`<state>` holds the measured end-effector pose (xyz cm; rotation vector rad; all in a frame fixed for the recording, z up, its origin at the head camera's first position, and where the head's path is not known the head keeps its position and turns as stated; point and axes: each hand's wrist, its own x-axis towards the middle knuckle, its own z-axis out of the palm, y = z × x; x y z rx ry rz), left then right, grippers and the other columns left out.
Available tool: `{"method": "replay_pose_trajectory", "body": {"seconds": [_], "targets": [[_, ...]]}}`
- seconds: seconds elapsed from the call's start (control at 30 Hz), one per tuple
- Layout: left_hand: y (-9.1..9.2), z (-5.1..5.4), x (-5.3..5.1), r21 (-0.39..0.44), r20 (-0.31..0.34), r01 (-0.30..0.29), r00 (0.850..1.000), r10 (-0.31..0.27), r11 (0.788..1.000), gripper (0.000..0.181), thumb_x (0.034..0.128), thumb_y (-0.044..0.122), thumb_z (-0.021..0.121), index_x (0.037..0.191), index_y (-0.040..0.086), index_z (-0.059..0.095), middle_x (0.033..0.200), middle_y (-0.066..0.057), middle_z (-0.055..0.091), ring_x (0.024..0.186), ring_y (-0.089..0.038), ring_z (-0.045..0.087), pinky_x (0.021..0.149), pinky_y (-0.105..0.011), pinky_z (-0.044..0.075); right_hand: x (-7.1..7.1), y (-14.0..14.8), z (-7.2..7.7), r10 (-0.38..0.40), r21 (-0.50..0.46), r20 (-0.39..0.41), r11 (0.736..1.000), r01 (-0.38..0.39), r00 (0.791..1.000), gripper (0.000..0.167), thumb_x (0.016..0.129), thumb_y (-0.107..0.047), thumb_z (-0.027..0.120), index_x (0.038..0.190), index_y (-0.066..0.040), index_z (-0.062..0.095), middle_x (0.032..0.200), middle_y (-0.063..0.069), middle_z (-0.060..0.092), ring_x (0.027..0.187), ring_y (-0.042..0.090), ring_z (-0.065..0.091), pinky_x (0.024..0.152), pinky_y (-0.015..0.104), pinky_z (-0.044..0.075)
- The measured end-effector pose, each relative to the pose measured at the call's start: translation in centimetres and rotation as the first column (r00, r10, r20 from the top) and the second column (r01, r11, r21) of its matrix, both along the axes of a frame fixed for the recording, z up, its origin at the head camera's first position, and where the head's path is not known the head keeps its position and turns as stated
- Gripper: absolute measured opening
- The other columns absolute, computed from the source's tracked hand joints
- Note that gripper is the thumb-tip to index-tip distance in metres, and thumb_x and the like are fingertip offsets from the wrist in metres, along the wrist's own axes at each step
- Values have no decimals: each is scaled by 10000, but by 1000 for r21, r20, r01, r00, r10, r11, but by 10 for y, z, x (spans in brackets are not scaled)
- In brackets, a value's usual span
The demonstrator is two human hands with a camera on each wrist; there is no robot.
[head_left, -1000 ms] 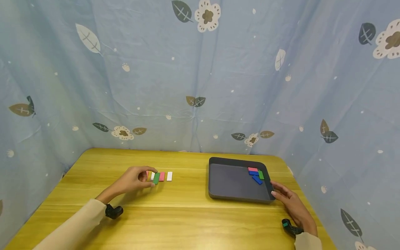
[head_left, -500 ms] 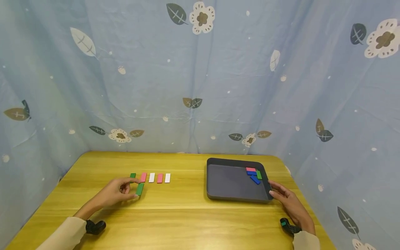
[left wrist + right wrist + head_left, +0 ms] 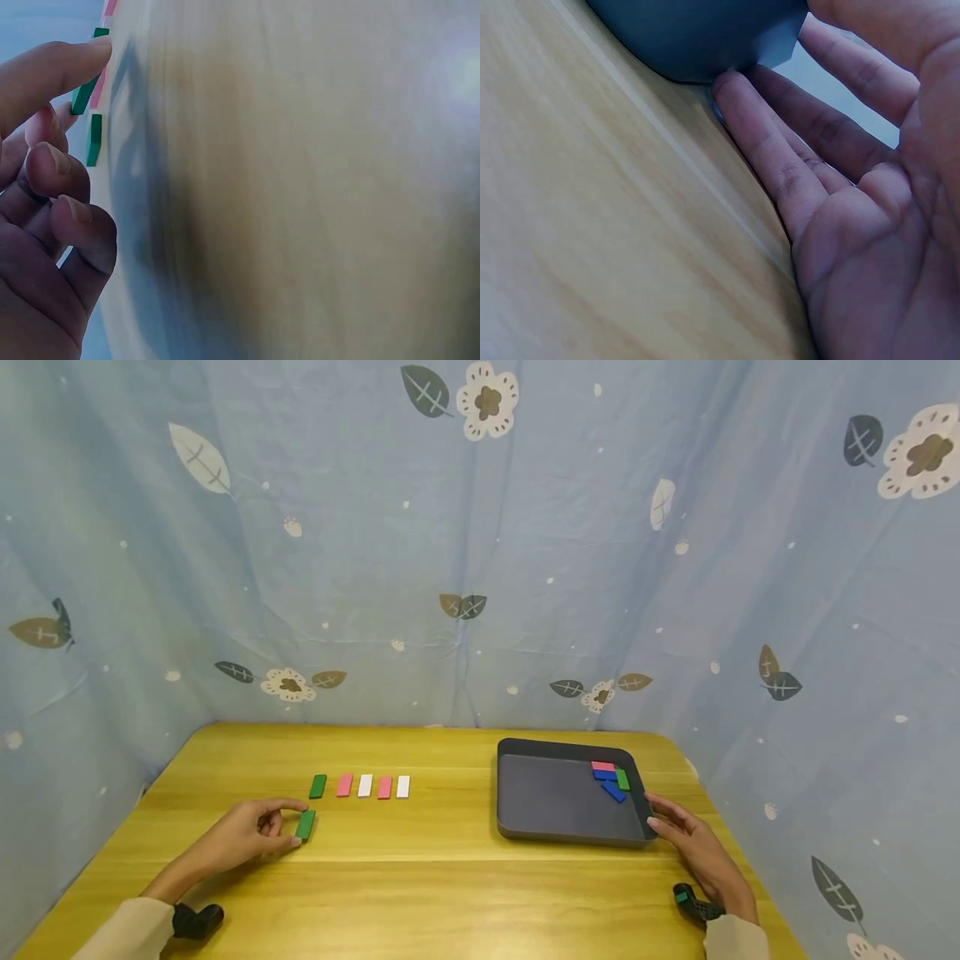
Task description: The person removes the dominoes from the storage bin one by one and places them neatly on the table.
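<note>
1. Left of the dark tray (image 3: pixel 570 839), well apart from it, the left hand (image 3: pixel 243 839) pinches a held green tile (image 3: pixel 306 825) between forefinger and thumb tips, parted by about the tile's length. The other fingers curl loosely.

2. The held green tile lies at those fingertips, on their tray-facing side, about level with the tray's near half. Its long axis spans thumb to forefinger, the far end slanting slightly trayward. The left hand is much the nearer. Whether the tile touches the table (image 3: pixel 450 902) is unclear.

3. Also left of the tray, five separate tiles form a row, beyond the held one. Moving trayward: green tile (image 3: pixel 318 787), pink tile (image 3: pixel 345 785), white tile (image 3: pixel 365 786), second pink tile (image 3: pixel 385 787), second white tile (image 3: pixel 403 787).

4. At the tray's right wall, the right hand (image 3: pixel 697 843) touches the outside with fingers extended, gripping no tile.

5. Inside the tray's far-right corner sit four tiles: one pink, two blue, one green.

6. Visible altogether: three green, three pink, two white, two blue.
</note>
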<state>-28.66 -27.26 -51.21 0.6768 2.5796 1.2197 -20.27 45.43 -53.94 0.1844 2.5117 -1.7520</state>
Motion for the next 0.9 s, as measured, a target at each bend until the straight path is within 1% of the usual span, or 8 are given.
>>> {"method": "replay_pose_trajectory", "body": {"seconds": [0.13, 0.27, 0.47, 0.57, 0.63, 0.7, 0.8, 0.9], "targets": [[-1, -1, -1, -1, 18, 6, 1000, -6, 1000, 525, 915, 218, 806, 1345, -24, 627, 734, -19, 550, 578, -65, 446, 504, -266, 383, 0, -1, -2, -17, -19, 12, 1000, 17, 1000, 673, 1023, -397, 650, 1594, -152, 390, 1612, 130, 363, 1463, 329, 330, 953, 131, 407], [-1, -3, 0, -7, 29, -1, 1000, 1, 1000, 535, 910, 217, 811, 1350, -23, 624, 738, -22, 552, 582, -68, 452, 509, -265, 383, 1, -2, -5, -26, -27, 19, 999, 26, 999, 671, 1025, -387, 651, 1594, -146, 389, 1611, 117, 361, 1457, 303, 339, 935, 116, 398], [-1, -5, 0, 4, 21, 5, 1000, -5, 1000, 528, 912, 210, 809, 1350, -17, 623, 739, -29, 544, 576, -63, 443, 506, -269, 375, 0, -2, -7, -36, -22, 8, 999, 36, 999, 669, 1022, -391, 654, 1587, -139, 399, 1605, 118, 369, 1361, 134, 421, 934, 108, 410], [-1, -5, -1, 9, 32, 4, 999, -4, 1000, 531, 915, 213, 806, 1352, -24, 618, 741, -31, 544, 577, -65, 442, 506, -269, 376, -1, -1, -6, -31, -19, 4, 999, 31, 1000, 672, 1024, -396, 650, 1589, -135, 395, 1605, 134, 367, 1381, 175, 412, 947, 121, 417], [0, -4, -1, 10, 39, 2, 999, -3, 1000, 532, 916, 211, 805, 1352, -27, 615, 744, -36, 543, 580, -68, 443, 507, -268, 375, -1, 0, -5, -32, -16, 4, 999, 32, 999, 675, 1022, -401, 651, 1588, -137, 396, 1604, 136, 368, 1423, 260, 374, 948, 121, 414], [0, -3, -2, 10, 41, 4, 999, -4, 1000, 532, 915, 213, 806, 1352, -21, 614, 746, -35, 544, 585, -70, 446, 510, -266, 376, -1, 0, -5, -31, -19, 6, 999, 31, 1000, 677, 1023, -401, 649, 1590, -137, 391, 1607, 137, 363, 1448, 306, 344, 943, 114, 410], [1, -1, -3, 7, 29, 15, 999, -15, 1000, 530, 913, 214, 807, 1354, -8, 613, 748, -34, 548, 585, -75, 451, 515, -269, 386, -1, -1, -3, -34, -24, 11, 999, 34, 999, 682, 1020, -404, 654, 1592, -146, 389, 1610, 124, 359, 1465, 327, 321, 937, 102, 398], [1, 1, -3, 6, 21, 28, 999, -28, 1000, 527, 911, 214, 810, 1352, 3, 615, 747, -32, 551, 579, -80, 455, 519, -276, 396, -2, 0, -1, -30, -17, 11, 999, 30, 1000, 697, 1019, -414, 652, 1598, -140, 376, 1617, 135, 349, 1471, 339, 319, 1022, 186, 412]]}}
